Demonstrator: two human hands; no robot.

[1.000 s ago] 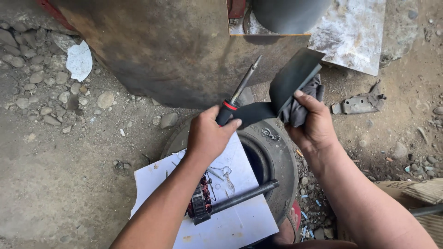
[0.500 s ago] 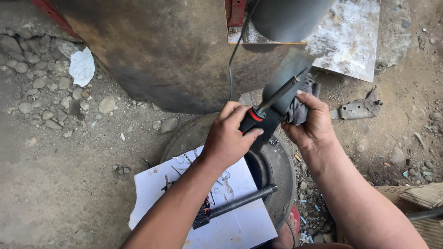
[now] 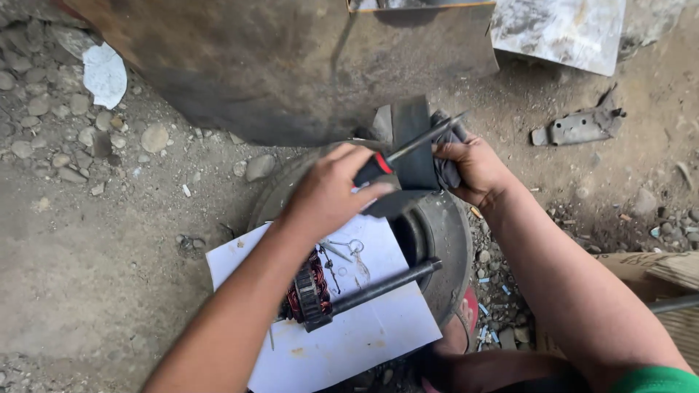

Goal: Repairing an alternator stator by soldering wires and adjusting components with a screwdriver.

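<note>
A white paper sheet (image 3: 342,342) is laid on a worn black rubber tyre (image 3: 455,233); on the sheet a copper-wound motor armature with steel shaft (image 3: 320,291) is placed. Behind the tyre a rusted metal panel (image 3: 277,65) is set.

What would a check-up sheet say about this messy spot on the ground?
Surface: white paper sheet lying on an old tyre, on gravel and dirt.
Job's things: screwdriver with red-and-black handle; black rubber strip with grey cloth behind it.
Clutter: motor armature with copper windings on its dark shaft; small metal bits on the paper.
Hands: left hand grips the screwdriver; right hand holds the strip and cloth.
Cables: nothing seen.
Surroundings: rusty metal sheet, metal bracket, crumpled white scrap.
</note>
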